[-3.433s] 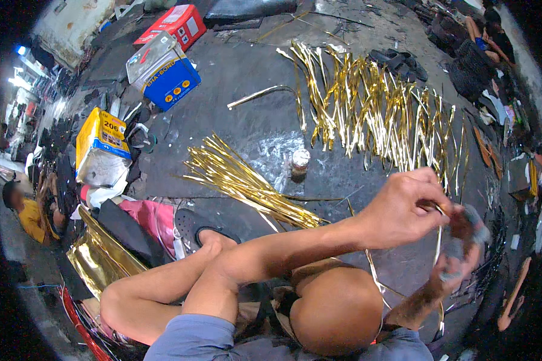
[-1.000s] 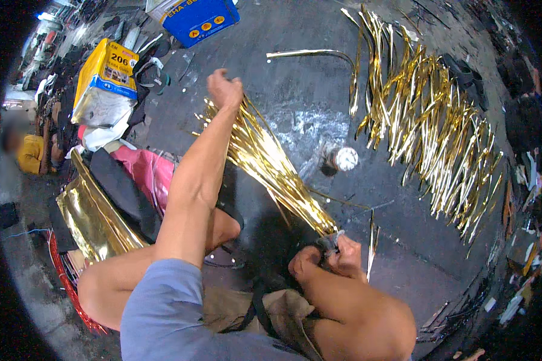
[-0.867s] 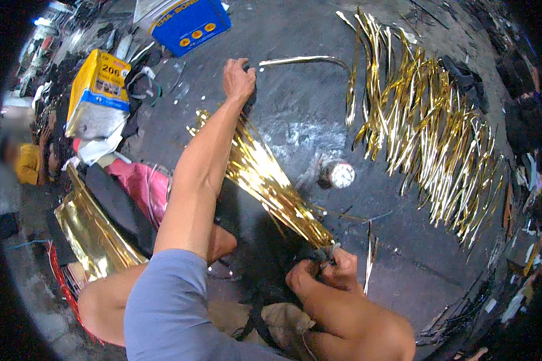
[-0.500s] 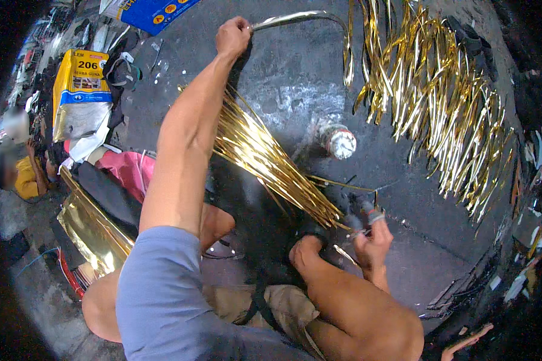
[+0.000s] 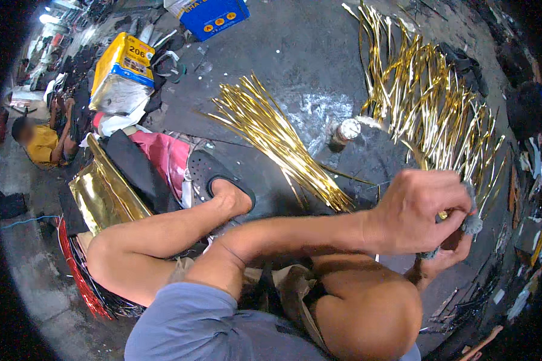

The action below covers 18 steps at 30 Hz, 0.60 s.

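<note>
My left forearm reaches across to the right, and my left hand [image 5: 421,207] is closed, with a bit of gold strip [image 5: 443,215] showing by its fingers. Close below it is my right hand [image 5: 444,257], partly hidden, with curled fingers wearing grey wraps. The fingers of both hands meet; what the right one grips is hidden. Beyond the hands, a wide fringe of shiny gold strips [image 5: 433,102] lies on the dark floor. A bundle of loose gold strips [image 5: 277,144] lies slantwise in the middle. Between them stands a small can [image 5: 345,132] with a whitish top.
At the far left are a yellow and blue tin [image 5: 123,75] and a blue box [image 5: 214,18]. Gold sheet [image 5: 105,195], pink cloth [image 5: 162,157] and red strips [image 5: 72,271] lie left of my legs. A person in yellow [image 5: 42,143] sits farther off.
My left hand has swung from the far left, where it held out a strip, to my right hand. My right hand has moved right. The view has shifted slightly.
</note>
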Each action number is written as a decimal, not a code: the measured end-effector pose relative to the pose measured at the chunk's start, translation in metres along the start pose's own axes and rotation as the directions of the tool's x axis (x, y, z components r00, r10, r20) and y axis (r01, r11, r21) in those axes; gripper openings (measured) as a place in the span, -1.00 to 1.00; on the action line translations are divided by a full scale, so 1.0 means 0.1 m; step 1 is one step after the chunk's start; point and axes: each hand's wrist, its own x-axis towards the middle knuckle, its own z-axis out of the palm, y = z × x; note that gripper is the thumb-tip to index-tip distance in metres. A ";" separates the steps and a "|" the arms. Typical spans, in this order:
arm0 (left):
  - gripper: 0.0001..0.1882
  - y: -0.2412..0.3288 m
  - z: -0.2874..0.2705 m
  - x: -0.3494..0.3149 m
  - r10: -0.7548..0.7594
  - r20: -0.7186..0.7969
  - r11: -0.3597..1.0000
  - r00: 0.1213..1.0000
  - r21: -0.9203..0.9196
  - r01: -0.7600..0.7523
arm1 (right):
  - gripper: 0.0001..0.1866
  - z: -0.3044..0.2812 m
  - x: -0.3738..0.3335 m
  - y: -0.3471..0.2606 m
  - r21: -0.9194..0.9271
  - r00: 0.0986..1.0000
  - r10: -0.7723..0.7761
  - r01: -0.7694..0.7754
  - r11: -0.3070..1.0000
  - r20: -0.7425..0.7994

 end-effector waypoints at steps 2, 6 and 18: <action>-0.88 0.06 0.10 -0.18 -0.165 -0.087 0.981 0.982 -0.118 0.155 | -0.27 -0.04 -0.05 -0.08 -0.574 0.961 -0.174 0.268 0.773 0.214; -0.84 0.05 0.19 -0.38 -0.677 0.085 0.646 0.731 -0.407 0.646 | -0.57 -0.03 -0.09 -0.24 -0.675 0.912 -0.232 0.407 0.615 0.338; -0.75 -0.24 -0.20 -0.61 -0.679 0.138 0.445 0.721 -0.704 0.554 | -0.70 0.34 0.04 -0.02 -0.594 0.774 -0.302 0.624 0.507 0.556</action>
